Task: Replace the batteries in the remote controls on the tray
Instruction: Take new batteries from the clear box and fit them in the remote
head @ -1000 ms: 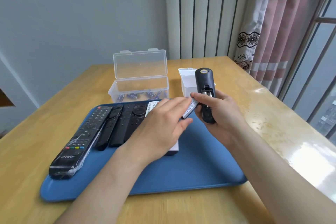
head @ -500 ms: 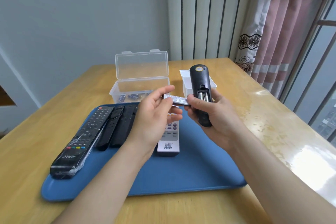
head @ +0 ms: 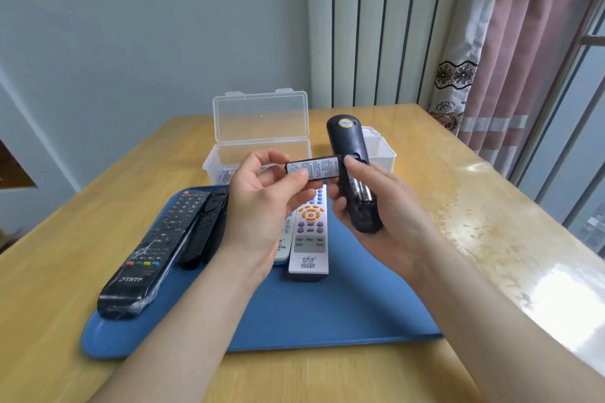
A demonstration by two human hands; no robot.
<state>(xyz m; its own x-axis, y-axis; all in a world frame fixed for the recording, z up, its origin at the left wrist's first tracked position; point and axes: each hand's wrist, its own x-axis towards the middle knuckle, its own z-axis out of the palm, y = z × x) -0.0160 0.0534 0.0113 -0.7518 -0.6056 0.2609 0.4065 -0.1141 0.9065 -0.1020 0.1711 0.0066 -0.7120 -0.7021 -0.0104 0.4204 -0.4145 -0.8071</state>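
Observation:
My right hand (head: 376,206) grips a black remote (head: 348,147) upright above the blue tray (head: 327,314), back side toward me. Its battery bay is open and two batteries (head: 361,191) show inside. My left hand (head: 258,203) pinches the loose battery cover (head: 316,167), a black strip with a printed label, held level just left of the remote. On the tray lie a wrapped black remote (head: 154,252), two more black remotes (head: 206,229), a silver remote (head: 309,235) and a white one partly hidden by my left wrist.
A clear plastic box (head: 258,141) with its lid up stands behind the tray and holds several batteries (head: 224,175). A white tub (head: 381,149) sits to its right, behind the held remote. The wooden table's glossy right edge runs along a window and curtain.
Both hands rose a little. My left hand pulled the battery cover away from the remote and turned it label side toward me. The remote tilted, showing the batteries.

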